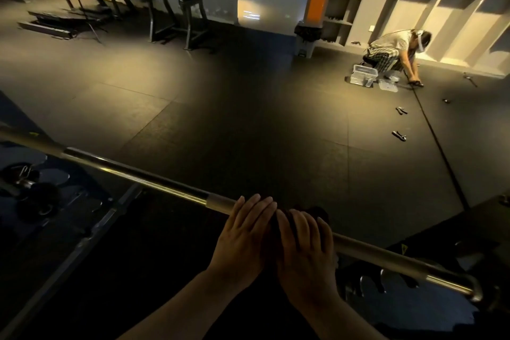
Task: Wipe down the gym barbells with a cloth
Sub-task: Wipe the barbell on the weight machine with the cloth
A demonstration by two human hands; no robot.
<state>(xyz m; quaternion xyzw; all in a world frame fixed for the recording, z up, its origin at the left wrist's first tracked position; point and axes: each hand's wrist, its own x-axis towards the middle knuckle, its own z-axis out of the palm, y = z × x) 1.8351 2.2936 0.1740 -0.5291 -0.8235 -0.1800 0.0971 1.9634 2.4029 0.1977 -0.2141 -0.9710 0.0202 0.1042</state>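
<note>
Barbell point(143, 176): metal; shaft glossy and smooth, with matt grey sections. Cloth point(317, 211): dark, soft fabric. Floor point(248, 107): dark matt rubber tiles. Bin point(363, 74): clear plastic.

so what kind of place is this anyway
Most likely a gym, probably its free-weight area. A long steel barbell runs across the foreground, a padded seat on a metal frame stands by the far wall, and dark rubber floor tiles cover the room.
</note>
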